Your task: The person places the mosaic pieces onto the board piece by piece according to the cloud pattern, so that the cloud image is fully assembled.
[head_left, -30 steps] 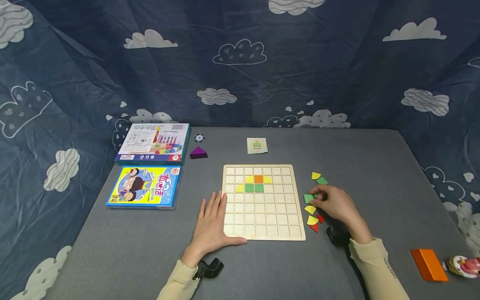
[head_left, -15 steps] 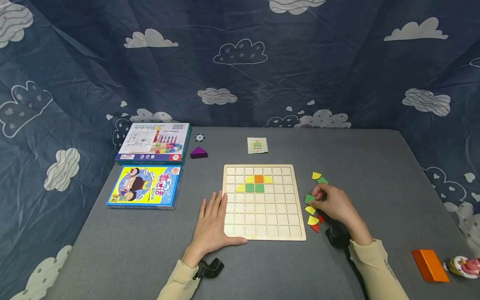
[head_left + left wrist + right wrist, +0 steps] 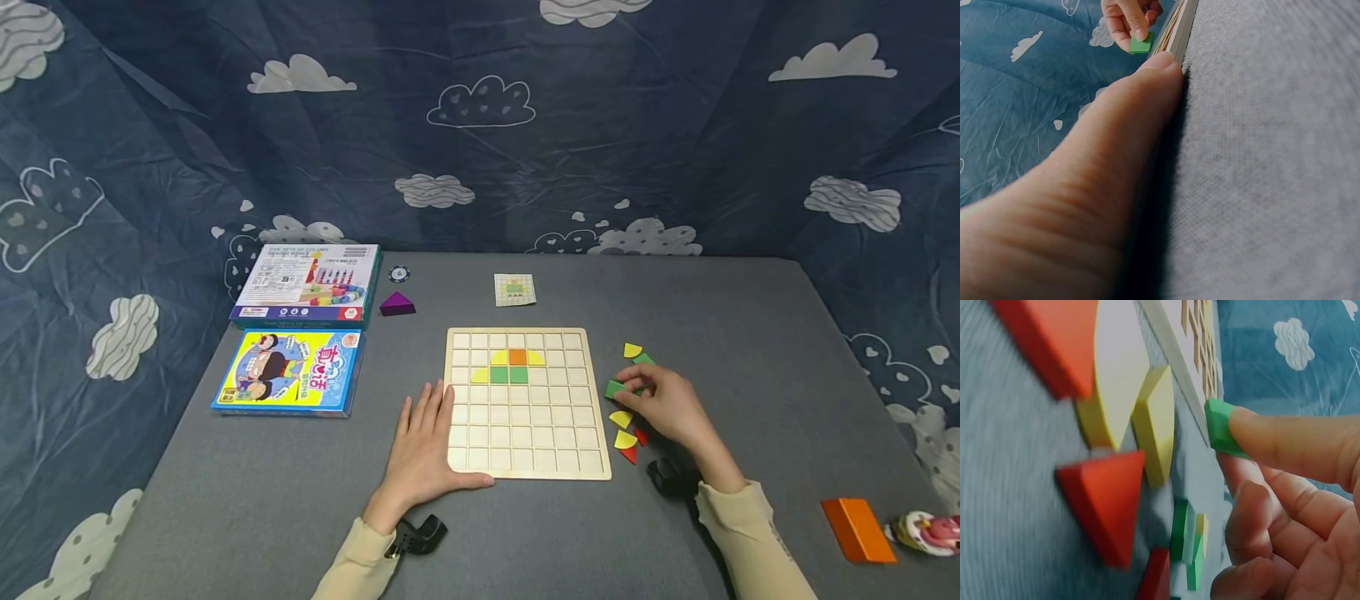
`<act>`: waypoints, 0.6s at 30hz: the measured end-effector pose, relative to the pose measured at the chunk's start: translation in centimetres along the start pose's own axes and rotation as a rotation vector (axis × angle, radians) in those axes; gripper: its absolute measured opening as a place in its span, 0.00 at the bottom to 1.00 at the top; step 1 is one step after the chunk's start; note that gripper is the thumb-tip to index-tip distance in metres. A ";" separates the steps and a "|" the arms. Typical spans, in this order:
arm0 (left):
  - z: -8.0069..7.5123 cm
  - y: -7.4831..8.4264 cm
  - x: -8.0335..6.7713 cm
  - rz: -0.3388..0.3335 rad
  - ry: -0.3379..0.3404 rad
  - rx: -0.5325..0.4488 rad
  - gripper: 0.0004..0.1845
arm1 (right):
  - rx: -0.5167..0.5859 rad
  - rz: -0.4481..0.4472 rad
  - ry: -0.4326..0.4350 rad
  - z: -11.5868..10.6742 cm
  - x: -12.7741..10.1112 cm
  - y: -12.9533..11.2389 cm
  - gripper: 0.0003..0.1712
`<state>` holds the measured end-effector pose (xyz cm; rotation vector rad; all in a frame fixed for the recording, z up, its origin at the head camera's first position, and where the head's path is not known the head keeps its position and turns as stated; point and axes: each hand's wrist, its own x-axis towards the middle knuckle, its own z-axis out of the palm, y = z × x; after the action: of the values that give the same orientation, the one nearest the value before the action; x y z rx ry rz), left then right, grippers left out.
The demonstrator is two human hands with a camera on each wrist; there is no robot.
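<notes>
My left hand (image 3: 420, 450) rests spread at the wooden grid board (image 3: 551, 437), fingers along its left side and thumb at the front edge. Between thumb and fingers, my right hand (image 3: 667, 404) pinches a green square tile (image 3: 1217, 428), raised beside the board's right edge. That tile also shows from the left wrist. Set in the grid are an orange square (image 3: 517, 357), two green squares (image 3: 498, 375) and several yellow curved pieces (image 3: 536, 358). Near the right hand lie yellow quarter-round pieces (image 3: 626, 439), red triangles (image 3: 1104, 506) and green pieces (image 3: 1182, 531), some partly hidden by the hand.
Behind the board lies a small patterned card (image 3: 515, 290). Two boxes, one white (image 3: 307, 283) and one blue-yellow (image 3: 288, 371), stand at the left, near a purple triangular block (image 3: 397, 304) and a round chip (image 3: 399, 274). An orange block (image 3: 857, 530) and a figurine (image 3: 933, 533) are front right.
My right hand has taken hold of the green square tile and lifted it slightly from among the loose pieces. The left hand stays in place at the board.
</notes>
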<state>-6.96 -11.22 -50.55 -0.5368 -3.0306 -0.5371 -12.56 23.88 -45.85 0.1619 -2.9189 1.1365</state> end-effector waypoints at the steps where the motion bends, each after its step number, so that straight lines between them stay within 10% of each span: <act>1: 0.0 0.0 0.0 0.000 -0.001 0.000 0.72 | 0.004 -0.006 0.008 0.1 0.0 -0.1 0.09; 18: 0.0 0.0 0.0 -0.001 0.000 -0.004 0.72 | 0.156 -0.066 -0.125 2.7 1.9 -3.4 0.08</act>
<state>-6.96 -11.21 -50.59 -0.5351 -3.0304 -0.5438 -14.04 19.41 -45.47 0.3392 -2.9030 1.3913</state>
